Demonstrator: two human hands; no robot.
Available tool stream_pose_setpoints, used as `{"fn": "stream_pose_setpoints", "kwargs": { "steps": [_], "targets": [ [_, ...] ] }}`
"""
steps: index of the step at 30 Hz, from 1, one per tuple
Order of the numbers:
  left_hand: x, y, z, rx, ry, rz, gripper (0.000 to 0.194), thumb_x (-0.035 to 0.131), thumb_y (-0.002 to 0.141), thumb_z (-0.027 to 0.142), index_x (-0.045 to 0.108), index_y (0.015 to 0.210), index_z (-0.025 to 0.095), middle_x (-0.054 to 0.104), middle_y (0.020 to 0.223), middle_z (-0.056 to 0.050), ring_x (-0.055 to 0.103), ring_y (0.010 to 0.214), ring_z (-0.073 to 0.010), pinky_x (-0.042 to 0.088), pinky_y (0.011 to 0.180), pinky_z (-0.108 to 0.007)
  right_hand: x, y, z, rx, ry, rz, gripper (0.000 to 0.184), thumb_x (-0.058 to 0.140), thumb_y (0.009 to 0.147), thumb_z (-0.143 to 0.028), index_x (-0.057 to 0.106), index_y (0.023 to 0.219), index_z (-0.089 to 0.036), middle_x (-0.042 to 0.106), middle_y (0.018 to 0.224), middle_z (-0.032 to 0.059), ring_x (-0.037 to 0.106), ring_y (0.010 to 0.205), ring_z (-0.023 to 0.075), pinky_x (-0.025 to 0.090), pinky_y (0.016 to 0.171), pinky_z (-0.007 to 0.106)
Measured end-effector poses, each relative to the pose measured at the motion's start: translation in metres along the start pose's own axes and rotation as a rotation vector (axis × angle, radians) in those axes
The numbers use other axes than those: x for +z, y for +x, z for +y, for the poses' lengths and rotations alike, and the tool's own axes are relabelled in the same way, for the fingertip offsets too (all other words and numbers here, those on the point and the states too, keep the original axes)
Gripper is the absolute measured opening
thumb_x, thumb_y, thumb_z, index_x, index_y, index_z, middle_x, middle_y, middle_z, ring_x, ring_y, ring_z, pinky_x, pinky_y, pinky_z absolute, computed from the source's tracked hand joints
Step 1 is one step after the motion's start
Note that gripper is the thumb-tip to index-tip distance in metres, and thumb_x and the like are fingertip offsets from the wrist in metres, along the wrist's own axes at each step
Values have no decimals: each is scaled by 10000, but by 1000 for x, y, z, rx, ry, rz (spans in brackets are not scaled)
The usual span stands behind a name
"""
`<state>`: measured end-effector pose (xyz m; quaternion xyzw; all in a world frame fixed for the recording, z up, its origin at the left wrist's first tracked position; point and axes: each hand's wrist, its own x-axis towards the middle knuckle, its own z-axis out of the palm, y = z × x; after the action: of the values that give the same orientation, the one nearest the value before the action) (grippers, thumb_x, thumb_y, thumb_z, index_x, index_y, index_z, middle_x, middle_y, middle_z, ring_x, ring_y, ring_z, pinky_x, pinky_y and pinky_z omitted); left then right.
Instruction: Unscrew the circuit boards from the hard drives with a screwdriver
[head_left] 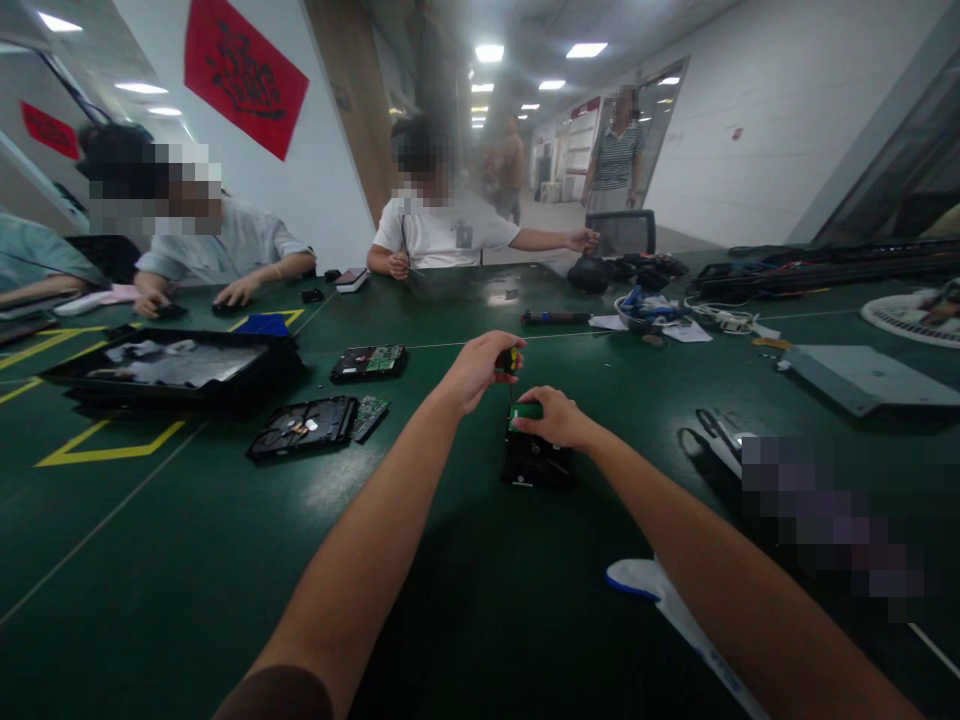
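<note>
In front of me a black hard drive (pixel 534 462) lies on the dark green table, with a green circuit board (pixel 525 411) at its far end. My left hand (pixel 484 372) is closed around the yellow-and-black handle of a screwdriver (pixel 511 358). The screwdriver stands upright, its thin shaft pointing down at the board. With fingers on the board's edge, my right hand (pixel 553 416) steadies the drive. To the left lie an opened hard drive (pixel 304 426), a loose circuit board (pixel 370 416) and another drive with its board (pixel 369 362).
Left stands a black tray (pixel 172 365) with scraps inside. A dark pen-like tool (pixel 556 318) and a bowl of blue items (pixel 649 308) lie beyond my hands. At right are a grey metal box (pixel 870 378) and a white-and-blue strip (pixel 637 577). Co-workers sit across the table.
</note>
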<state>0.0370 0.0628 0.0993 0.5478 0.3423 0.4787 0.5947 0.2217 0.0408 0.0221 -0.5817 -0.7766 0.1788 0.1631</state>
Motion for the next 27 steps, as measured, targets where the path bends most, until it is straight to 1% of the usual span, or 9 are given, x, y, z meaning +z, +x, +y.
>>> {"fn": "stream_pose_setpoints", "kwargs": {
  "steps": [4,7,10,13,17,19,22,24,27],
  "targets": [
    [0,0,-2,-4,-23,36,179,657,835,328,654,897,161,697,836,-94,676,781,-198,530,545,-250,-1,-1,-1,7,3,0,449,757,836,-532,703,1207,-285,690,1263,79,627,1184,310,493,946,438],
    [2,-1,-1,7,-45,43,176,648,832,331,664,862,158,675,825,-85,658,787,-191,563,582,-266,0,0,-1,14,4,4,454,769,825,-529,705,1205,-289,693,1262,74,623,1191,309,489,955,433],
    [4,-3,3,13,-22,64,184,648,822,328,701,832,152,642,832,-71,625,794,-178,592,625,-280,1,1,0,15,8,0,451,767,826,-539,709,1197,-290,694,1259,73,625,1193,310,490,952,426],
    [4,-4,6,-31,-29,58,210,640,821,339,715,840,144,639,814,-70,630,785,-180,606,646,-296,-1,1,-1,13,4,-6,453,761,831,-548,708,1203,-294,690,1271,74,624,1201,316,490,949,430],
    [5,-3,4,-101,-124,43,216,617,829,346,678,884,147,684,802,-83,670,766,-196,611,640,-320,-2,-1,-2,9,-8,-7,453,761,834,-538,704,1211,-291,698,1269,78,630,1194,320,495,935,429],
    [5,-2,3,-85,-127,61,203,608,825,344,664,855,151,694,805,-89,675,769,-201,609,638,-320,-2,-1,-2,7,-8,-5,455,760,837,-536,702,1214,-288,701,1267,79,630,1195,318,494,936,427],
    [5,-2,3,-22,-11,97,220,606,818,353,688,801,150,680,811,-88,650,769,-191,577,590,-273,-1,-1,-1,9,-10,5,468,766,834,-537,698,1222,-285,701,1271,80,626,1205,318,490,947,429],
    [5,-4,4,-12,38,84,227,612,819,354,708,809,149,667,812,-82,636,769,-186,569,583,-264,0,-1,0,4,-11,7,471,764,834,-538,697,1226,-285,701,1272,78,626,1205,316,491,947,428],
    [6,-5,5,-72,-29,34,218,629,824,349,699,885,152,679,818,-83,651,770,-197,588,602,-299,-1,-1,-1,-3,-7,5,459,759,836,-537,700,1218,-288,702,1264,70,630,1199,313,495,940,421]
  ]
}}
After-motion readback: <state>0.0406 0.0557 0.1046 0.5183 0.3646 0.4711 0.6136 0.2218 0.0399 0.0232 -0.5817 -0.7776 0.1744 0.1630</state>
